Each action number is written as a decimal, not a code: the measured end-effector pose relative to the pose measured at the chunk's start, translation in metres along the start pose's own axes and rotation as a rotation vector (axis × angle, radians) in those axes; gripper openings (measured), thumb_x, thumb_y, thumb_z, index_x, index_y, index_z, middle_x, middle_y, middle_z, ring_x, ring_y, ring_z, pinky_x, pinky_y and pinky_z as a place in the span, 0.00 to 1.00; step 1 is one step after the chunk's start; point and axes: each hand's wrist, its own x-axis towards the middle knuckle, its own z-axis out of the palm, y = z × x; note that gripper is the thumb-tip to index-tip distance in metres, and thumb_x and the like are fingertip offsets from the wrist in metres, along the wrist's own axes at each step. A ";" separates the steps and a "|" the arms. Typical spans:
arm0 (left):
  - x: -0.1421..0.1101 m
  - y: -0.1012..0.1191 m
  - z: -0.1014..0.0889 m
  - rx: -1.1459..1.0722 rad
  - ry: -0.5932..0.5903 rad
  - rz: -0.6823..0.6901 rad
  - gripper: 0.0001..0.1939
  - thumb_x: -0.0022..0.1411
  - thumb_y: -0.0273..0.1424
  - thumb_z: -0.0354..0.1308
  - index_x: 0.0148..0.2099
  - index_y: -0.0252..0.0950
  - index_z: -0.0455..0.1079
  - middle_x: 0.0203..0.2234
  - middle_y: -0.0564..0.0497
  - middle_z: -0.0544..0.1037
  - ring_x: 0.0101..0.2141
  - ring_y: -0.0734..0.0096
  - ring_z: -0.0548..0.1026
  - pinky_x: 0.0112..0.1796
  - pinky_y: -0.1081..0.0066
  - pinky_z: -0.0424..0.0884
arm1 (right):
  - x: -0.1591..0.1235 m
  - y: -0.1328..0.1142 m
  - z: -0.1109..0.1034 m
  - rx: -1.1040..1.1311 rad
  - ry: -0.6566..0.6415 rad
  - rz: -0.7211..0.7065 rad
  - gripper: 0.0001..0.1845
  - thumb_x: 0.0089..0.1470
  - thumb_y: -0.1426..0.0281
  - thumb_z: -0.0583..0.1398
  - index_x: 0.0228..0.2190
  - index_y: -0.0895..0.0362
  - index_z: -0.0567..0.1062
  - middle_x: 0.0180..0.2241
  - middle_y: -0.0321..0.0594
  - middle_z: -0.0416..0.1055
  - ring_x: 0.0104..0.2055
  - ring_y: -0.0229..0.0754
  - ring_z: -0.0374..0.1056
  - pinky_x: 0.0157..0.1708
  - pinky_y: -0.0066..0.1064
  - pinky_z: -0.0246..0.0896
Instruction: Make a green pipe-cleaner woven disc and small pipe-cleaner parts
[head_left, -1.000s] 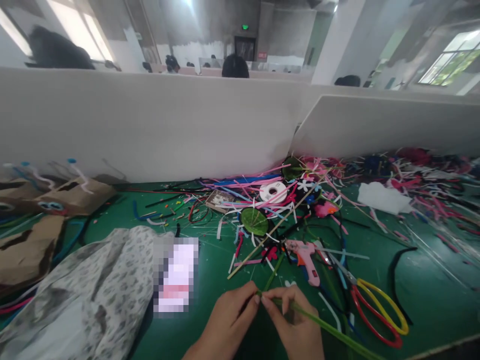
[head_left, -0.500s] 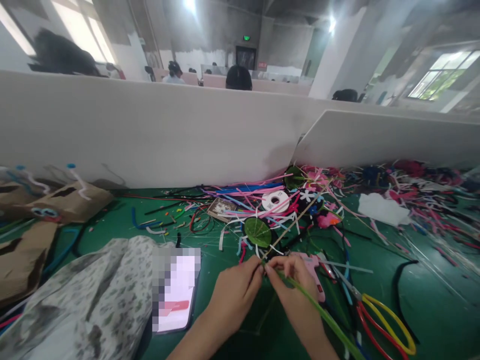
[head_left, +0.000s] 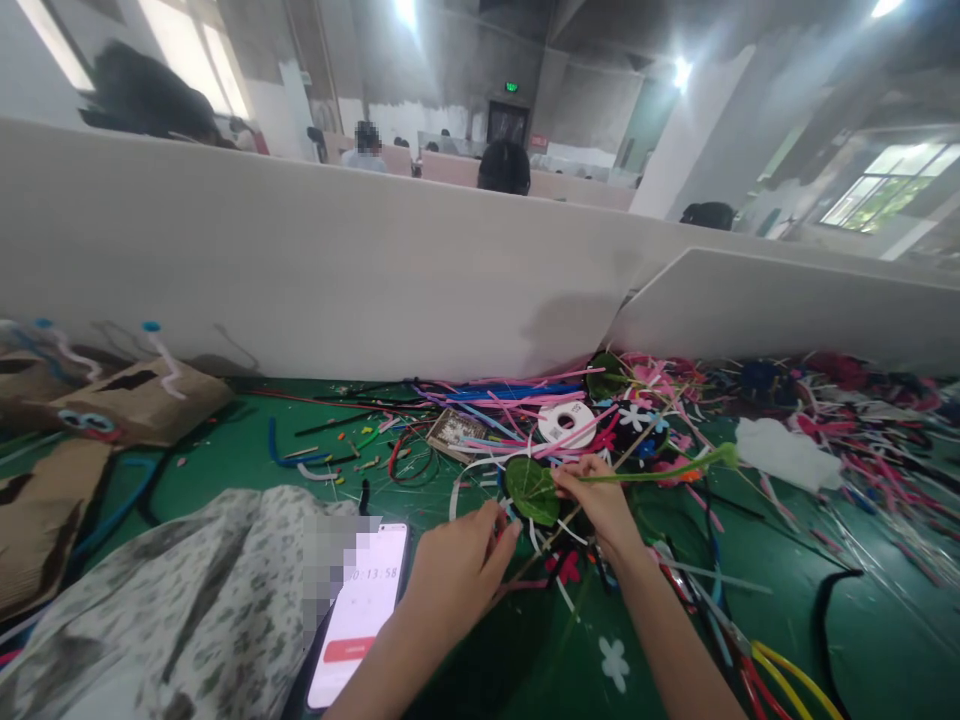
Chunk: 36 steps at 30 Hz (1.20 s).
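My right hand [head_left: 600, 500] pinches a thin green stem [head_left: 660, 473], which runs out to the right and ends in a rounded green tip. Its fingertips are beside a round green leaf [head_left: 531, 490]. My left hand [head_left: 466, 555] is lower and to the left, fingers curled in with the thumb near them; what they hold, if anything, is hidden. Around the leaf lie white strips and a red felt-like flower [head_left: 564, 568]. A pale flower shape [head_left: 613, 662] is below, between my forearms.
A lit phone [head_left: 360, 620] and patterned cloth [head_left: 202, 590] lie left of my hands. Behind are a white spool [head_left: 553, 424] and coloured strips. Red-and-yellow handles [head_left: 787, 675] show at lower right. Cardboard shapes [head_left: 142, 405] sit far left, before a white partition [head_left: 375, 270].
My hands have come apart. The right hand has moved up and right, and the green stem has swung from the lower right to point right. The leaf and clutter now appear slightly lower in view.
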 end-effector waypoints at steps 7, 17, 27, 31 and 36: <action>0.001 0.004 0.010 0.012 -0.037 0.055 0.13 0.70 0.38 0.44 0.41 0.39 0.67 0.30 0.49 0.79 0.30 0.61 0.77 0.26 0.70 0.51 | 0.000 0.001 -0.001 -0.012 0.043 0.058 0.29 0.30 0.59 0.73 0.23 0.53 0.59 0.21 0.31 0.72 0.25 0.40 0.72 0.21 0.29 0.68; 0.002 0.001 0.012 0.000 -0.059 0.038 0.13 0.70 0.39 0.44 0.41 0.39 0.66 0.30 0.50 0.79 0.31 0.60 0.78 0.26 0.70 0.54 | 0.003 0.013 -0.001 -0.120 0.026 0.049 0.25 0.34 0.61 0.70 0.27 0.52 0.60 0.23 0.31 0.73 0.26 0.44 0.74 0.17 0.28 0.68; 0.002 0.002 0.012 0.031 -0.061 0.039 0.13 0.70 0.39 0.44 0.41 0.39 0.67 0.30 0.50 0.79 0.31 0.60 0.78 0.27 0.71 0.55 | 0.000 0.017 -0.003 -0.341 -0.033 -0.001 0.18 0.37 0.64 0.67 0.30 0.53 0.67 0.26 0.37 0.76 0.26 0.47 0.74 0.14 0.28 0.63; 0.003 0.001 0.012 0.081 -0.036 0.020 0.13 0.70 0.38 0.44 0.42 0.39 0.66 0.32 0.49 0.79 0.31 0.60 0.78 0.26 0.71 0.55 | -0.003 0.017 -0.010 -0.360 -0.017 -0.078 0.17 0.40 0.62 0.65 0.33 0.53 0.67 0.31 0.40 0.77 0.32 0.46 0.74 0.24 0.32 0.69; 0.003 0.000 0.012 0.118 -0.012 0.036 0.12 0.70 0.38 0.43 0.42 0.39 0.65 0.33 0.49 0.79 0.32 0.62 0.78 0.26 0.72 0.58 | -0.010 0.023 -0.009 -0.393 -0.041 -0.144 0.15 0.45 0.60 0.60 0.34 0.53 0.66 0.31 0.40 0.77 0.31 0.44 0.74 0.31 0.36 0.70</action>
